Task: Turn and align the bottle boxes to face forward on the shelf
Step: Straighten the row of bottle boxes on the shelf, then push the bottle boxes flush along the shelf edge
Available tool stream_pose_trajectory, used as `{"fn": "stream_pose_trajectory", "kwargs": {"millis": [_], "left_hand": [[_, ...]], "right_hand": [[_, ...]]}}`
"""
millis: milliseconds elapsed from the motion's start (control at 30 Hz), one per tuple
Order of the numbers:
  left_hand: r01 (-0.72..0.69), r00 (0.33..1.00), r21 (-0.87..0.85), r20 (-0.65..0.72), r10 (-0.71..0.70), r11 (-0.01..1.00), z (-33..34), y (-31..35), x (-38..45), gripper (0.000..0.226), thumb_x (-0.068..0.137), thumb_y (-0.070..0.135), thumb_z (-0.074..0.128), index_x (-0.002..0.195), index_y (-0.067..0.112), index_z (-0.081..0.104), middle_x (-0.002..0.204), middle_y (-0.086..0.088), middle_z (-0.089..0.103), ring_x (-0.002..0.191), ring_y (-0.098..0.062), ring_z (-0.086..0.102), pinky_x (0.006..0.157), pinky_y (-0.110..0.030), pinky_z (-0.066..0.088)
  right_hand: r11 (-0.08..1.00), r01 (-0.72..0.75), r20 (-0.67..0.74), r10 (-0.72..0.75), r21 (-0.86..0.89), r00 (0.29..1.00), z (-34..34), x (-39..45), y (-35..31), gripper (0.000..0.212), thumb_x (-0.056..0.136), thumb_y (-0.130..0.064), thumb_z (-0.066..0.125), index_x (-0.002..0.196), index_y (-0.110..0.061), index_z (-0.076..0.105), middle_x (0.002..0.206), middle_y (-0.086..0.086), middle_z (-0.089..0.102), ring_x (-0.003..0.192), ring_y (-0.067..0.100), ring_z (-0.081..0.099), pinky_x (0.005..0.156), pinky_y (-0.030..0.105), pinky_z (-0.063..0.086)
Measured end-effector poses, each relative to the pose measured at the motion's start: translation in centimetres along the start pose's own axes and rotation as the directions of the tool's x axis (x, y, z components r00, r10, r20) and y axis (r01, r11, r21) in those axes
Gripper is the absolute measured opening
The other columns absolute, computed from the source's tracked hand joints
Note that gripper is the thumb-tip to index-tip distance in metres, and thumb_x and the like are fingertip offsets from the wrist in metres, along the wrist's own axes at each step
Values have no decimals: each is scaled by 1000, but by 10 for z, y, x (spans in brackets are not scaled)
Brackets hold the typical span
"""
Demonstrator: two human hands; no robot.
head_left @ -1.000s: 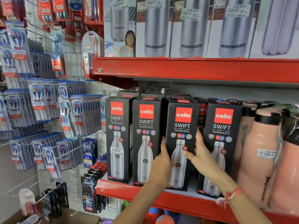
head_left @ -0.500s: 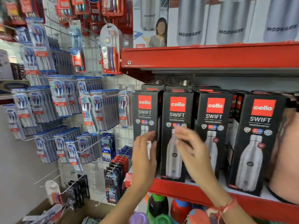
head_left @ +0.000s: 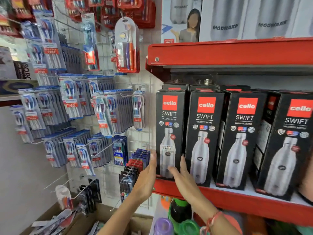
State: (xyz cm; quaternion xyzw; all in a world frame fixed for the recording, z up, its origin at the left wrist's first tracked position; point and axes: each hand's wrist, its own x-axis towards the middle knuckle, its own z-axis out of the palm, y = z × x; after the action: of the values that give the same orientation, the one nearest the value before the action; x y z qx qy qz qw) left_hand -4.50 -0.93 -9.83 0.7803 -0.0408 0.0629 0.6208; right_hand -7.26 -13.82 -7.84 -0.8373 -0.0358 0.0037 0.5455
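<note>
I'm on the leftmost box (head_left: 169, 133), the end one of the front row on the red shelf (head_left: 237, 202). My left hand (head_left: 147, 180) lies flat and open against its left side; my right hand (head_left: 182, 174) presses open fingers on its lower front and right edge. Neither hand grips; the box is sandwiched between them. It looks nearly square already, so I judge this the final nudge. Next I'd push its base flush with box two (head_left: 204, 138) at 3 o'clock, then release. Boxes three (head_left: 241, 141) and four (head_left: 288, 146) already face front. Each box pictures a bottle; contents unseen. At 7 o'clock, a carton (head_left: 108, 216) holds loose packets.
</note>
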Motion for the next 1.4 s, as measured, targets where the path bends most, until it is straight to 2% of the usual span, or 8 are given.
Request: {"fn": "stream_pose_trajectory", "kwargs": {"millis": [433, 667, 833, 933, 1067, 1233, 1300, 1400], "left_hand": [[-140, 990, 221, 42, 134, 965, -12, -7, -32, 68, 82, 75, 2, 143, 47, 13, 142, -1, 51, 132, -17, 45, 100, -26, 29], [-367, 841, 311, -292, 455, 877, 14, 5, -44, 59, 92, 57, 17, 119, 24, 59, 111, 5, 65, 106, -10, 59, 92, -31, 46], [-230, 972, -47, 44, 232, 972, 49, 31, -53, 56, 84, 74, 20, 98, 37, 60, 104, 14, 63, 100, -5, 60, 98, -35, 45], [-157, 981, -1, 118, 156, 988, 73, 33, -55, 69, 92, 61, 16, 139, 17, 40, 144, 4, 42, 136, -10, 36, 110, -21, 23], [-49, 994, -30, 94, 52, 998, 90, 27, -48, 78, 85, 68, 8, 146, 22, 26, 155, 1, 26, 143, -10, 22, 105, -19, 12], [34, 997, -86, 70, -28, 996, 92, 32, -45, 88, 71, 84, 2, 114, 31, 57, 108, 14, 50, 103, -6, 51, 89, -22, 30], [66, 997, -101, 57, -60, 993, 90, 33, -44, 71, 53, 96, 1, 76, 44, 44, 81, 21, 40, 75, 4, 40, 71, -19, 31], [85, 996, -82, 46, -81, 993, 88, 28, -42, 68, 49, 98, 4, 71, 44, 39, 77, 21, 38, 73, 3, 38, 73, -22, 32]], "right_hand": [[996, 49, 38, -46, -76, 998, -3, -20, 12, 74, 92, -35, 41, 147, -38, -8, 144, 27, 35, 130, 33, 42, 109, 44, 31], [988, 148, -298, -130, 38, 946, -32, -27, 27, 38, 92, -15, 49, 130, -15, 53, 131, 5, 60, 108, 8, 57, 78, -3, 37], [988, 86, -427, -24, 125, 904, -59, -27, 35, 49, 93, -21, 48, 141, -13, 38, 144, 5, 46, 129, 18, 45, 100, 25, 33], [993, 16, -356, 27, 117, 934, -62, -27, 41, 60, 94, -28, 45, 148, -15, 23, 155, 5, 28, 142, 19, 28, 113, 33, 22], [996, -24, -285, 48, 88, 957, -69, -28, 40, 62, 94, -32, 42, 149, -15, 21, 156, 3, 26, 143, 18, 25, 113, 32, 21], [998, -32, -267, 43, 45, 963, -75, -34, 40, 56, 95, -28, 39, 147, -12, 27, 153, 4, 34, 139, 19, 31, 109, 31, 26], [998, -62, -241, 68, 32, 968, -73, -32, 40, 58, 94, -29, 39, 147, -12, 27, 151, 7, 38, 136, 22, 35, 100, 31, 30], [996, -79, -214, 84, 34, 973, -72, -32, 40, 58, 92, -29, 40, 147, -13, 28, 147, 9, 44, 133, 24, 39, 88, 28, 28]]}}
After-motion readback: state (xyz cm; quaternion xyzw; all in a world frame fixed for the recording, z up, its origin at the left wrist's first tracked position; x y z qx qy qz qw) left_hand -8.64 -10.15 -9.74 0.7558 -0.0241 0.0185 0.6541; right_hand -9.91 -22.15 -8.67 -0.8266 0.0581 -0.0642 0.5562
